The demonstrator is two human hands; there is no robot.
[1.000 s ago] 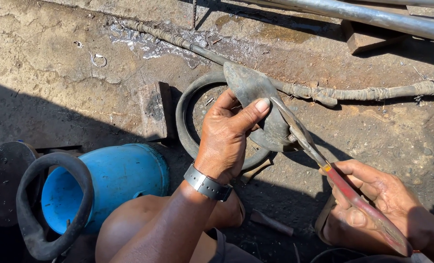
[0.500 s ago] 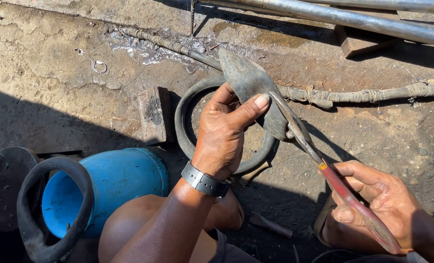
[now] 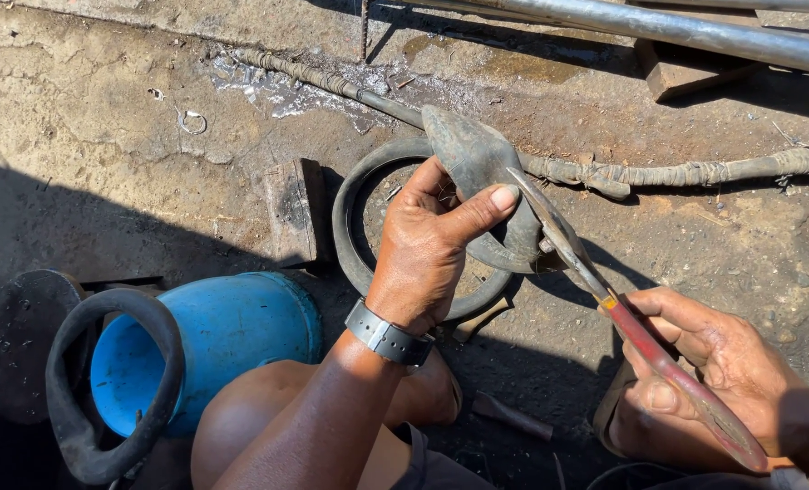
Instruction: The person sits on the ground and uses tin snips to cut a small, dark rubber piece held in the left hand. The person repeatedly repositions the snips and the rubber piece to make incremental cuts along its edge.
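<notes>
The left hand (image 3: 432, 249) is clamped on a curved strip of dark sheet rubber (image 3: 477, 163), thumb pressed across its face and fingers behind it. The right hand (image 3: 695, 381) is closed around the red handles of a pair of shears (image 3: 604, 299), whose blades reach up toward 11 o'clock and meet the lower edge of the strip at about 4 o'clock from the left thumb. Whether the blades are fully shut cannot be told from this view.

Compared with the view half a second earlier, the strip and the shears sit in nearly the same relation. The left thumb holds the same place on the strip and the blades remain at the same edge. The whole group has shifted only slightly in the picture. Judged from this, the cut is advancing slowly, with the strip held steady against the blades.

A rubber ring (image 3: 359, 236) lies on the ground directly behind the left hand. A blue cylinder (image 3: 232, 336) with a black rubber loop (image 3: 69, 381) over its end lies at 8 o'clock. A wrapped hose (image 3: 695, 172) crosses the ground at 2 o'clock, below a steel pipe (image 3: 677, 27).
</notes>
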